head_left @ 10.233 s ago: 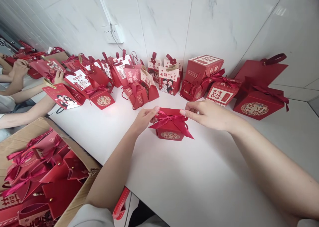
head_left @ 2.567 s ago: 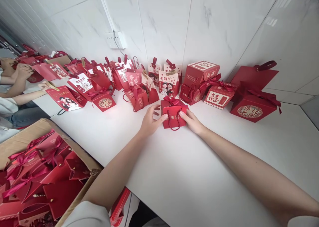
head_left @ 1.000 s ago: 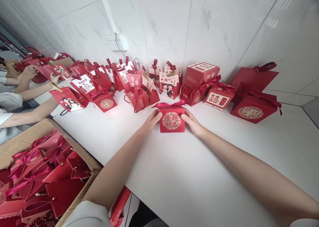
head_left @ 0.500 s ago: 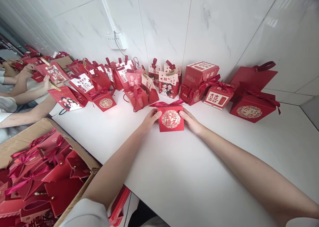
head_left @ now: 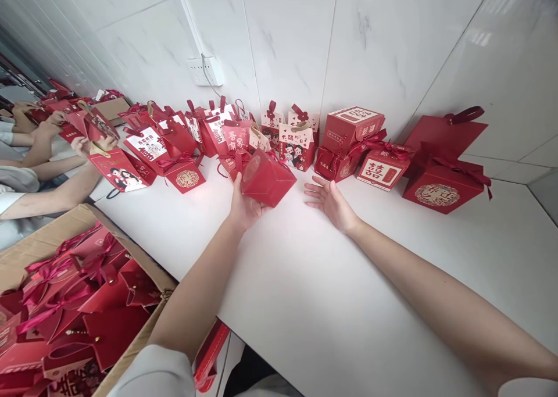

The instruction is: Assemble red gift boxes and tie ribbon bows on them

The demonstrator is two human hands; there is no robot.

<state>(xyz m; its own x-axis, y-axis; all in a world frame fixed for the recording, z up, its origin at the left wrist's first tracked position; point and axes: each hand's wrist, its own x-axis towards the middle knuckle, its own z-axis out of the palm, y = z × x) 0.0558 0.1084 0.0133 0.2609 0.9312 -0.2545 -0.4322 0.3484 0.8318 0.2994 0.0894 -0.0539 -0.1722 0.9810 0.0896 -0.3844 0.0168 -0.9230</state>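
Note:
My left hand [head_left: 244, 206] grips a small red gift box [head_left: 268, 179] from below and holds it tilted above the white table [head_left: 340, 304], its plain bottom toward me. The box's ribbon side faces the row of bags behind it. My right hand [head_left: 332, 203] hovers just right of the box with fingers spread and nothing in it. Both hands are close to the row of red gift bags and boxes [head_left: 296, 144] along the wall.
A cardboard carton [head_left: 65, 304] full of red ribbon boxes sits at lower left. Larger red boxes [head_left: 442, 176] stand at right by the wall. Other people's arms [head_left: 47, 170] handle red bags at far left. A wall socket [head_left: 207, 70] hangs above.
The box stood upright on the table between both hands. Now my left hand has lifted and tipped it leftward, and my right hand has let go and opened.

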